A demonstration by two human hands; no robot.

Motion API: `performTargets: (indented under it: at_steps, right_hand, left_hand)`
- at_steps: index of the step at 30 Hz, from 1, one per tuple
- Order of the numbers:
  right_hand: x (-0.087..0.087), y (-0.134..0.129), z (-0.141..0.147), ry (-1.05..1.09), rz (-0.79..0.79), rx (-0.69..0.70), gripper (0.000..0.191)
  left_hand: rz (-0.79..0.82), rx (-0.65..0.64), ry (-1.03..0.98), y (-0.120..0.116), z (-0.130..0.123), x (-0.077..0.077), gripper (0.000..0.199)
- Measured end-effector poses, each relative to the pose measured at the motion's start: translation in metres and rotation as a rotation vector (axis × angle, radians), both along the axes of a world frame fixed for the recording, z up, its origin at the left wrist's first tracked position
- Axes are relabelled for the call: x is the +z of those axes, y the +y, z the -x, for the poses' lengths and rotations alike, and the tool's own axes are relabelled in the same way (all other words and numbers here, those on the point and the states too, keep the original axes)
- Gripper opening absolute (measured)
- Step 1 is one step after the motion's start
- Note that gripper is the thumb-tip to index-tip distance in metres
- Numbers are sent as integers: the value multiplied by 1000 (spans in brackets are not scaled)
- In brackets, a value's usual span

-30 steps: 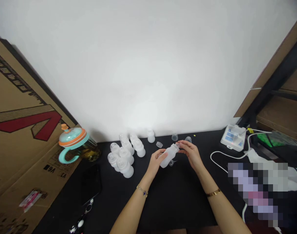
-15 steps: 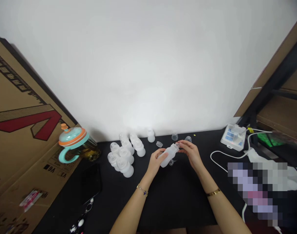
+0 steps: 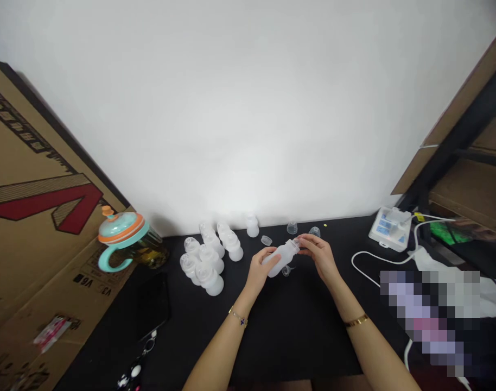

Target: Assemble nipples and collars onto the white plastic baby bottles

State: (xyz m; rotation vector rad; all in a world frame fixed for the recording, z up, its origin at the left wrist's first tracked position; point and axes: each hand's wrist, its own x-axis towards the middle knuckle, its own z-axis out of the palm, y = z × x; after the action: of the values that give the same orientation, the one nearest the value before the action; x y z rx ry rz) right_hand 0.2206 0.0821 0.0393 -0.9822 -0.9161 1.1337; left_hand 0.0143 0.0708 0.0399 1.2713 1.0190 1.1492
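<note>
A frosted white baby bottle is held tilted above the black table, its neck up and to the right. Around its body, my left hand is closed. The fingertips of my right hand pinch a clear nipple at the bottle's mouth; they partly cover it. Just beneath the bottle lies another clear nipple. Behind it are a small clear oval piece and two clear dome caps, one cap farther back and one cap behind my right hand.
Several capped bottles stand grouped on the left, with a single bottle by the wall. Farther left are a teal-lidded jug, a phone and a cardboard box. A white plastic case and white cable lie right.
Almost nothing differs. The bottle and both hands keep nearly the same place and grip, with only a very slight shift of the bottle.
</note>
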Motion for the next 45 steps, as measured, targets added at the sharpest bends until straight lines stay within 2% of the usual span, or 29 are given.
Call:
performTargets:
  at_steps: [11, 28, 38, 45]
  right_hand:
    - [4, -1, 1, 15, -27, -45, 29]
    - [1, -1, 1, -4, -34, -19, 31]
    - [2, -2, 2, 1, -28, -12, 33]
    - [1, -2, 1, 31, -27, -16, 27]
  left_hand:
    - [24, 27, -41, 4, 2, -7, 42]
    - [29, 17, -39, -1, 0, 3, 40]
    - [74, 27, -85, 1, -1, -1, 44]
    - [77, 18, -85, 1, 0, -3, 44]
